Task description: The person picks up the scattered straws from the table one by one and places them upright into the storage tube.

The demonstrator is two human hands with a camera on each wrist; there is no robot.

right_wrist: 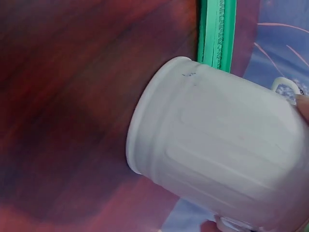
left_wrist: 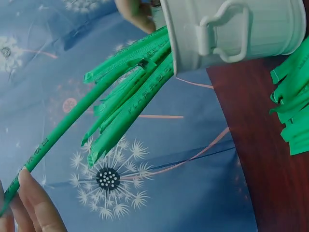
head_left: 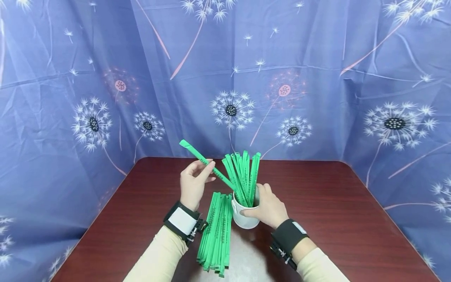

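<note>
- Blue dandelion-print cloth (head_left: 197, 47) hangs behind the dark red table (head_left: 317, 188); in the head view the far edge lies a little beyond your work, and tabletop stretches out past both your hands, widest on your right.
- Still in that view, your left hand (head_left: 194, 182) pinches one green stick (head_left: 221, 177) between thumb and fingers; it slants down to the mouth of the white cup (head_left: 246, 219).
- Your right hand (head_left: 269, 205) grasps the cup's right side near the rim; the cup stands upright, with a green bundle (head_left: 243, 176) fanning above it.
- Just left of the cup lies a pile of green sticks (head_left: 215, 235), reaching toward you; little room separates them.
- Left wrist view: your pinched stick meets the bundle; you cannot tell whether its tip is inside the rim.
- Right wrist view: your fingertips (right_wrist: 303, 105) touch the cup by its rim; its base edge meets the table.
</note>
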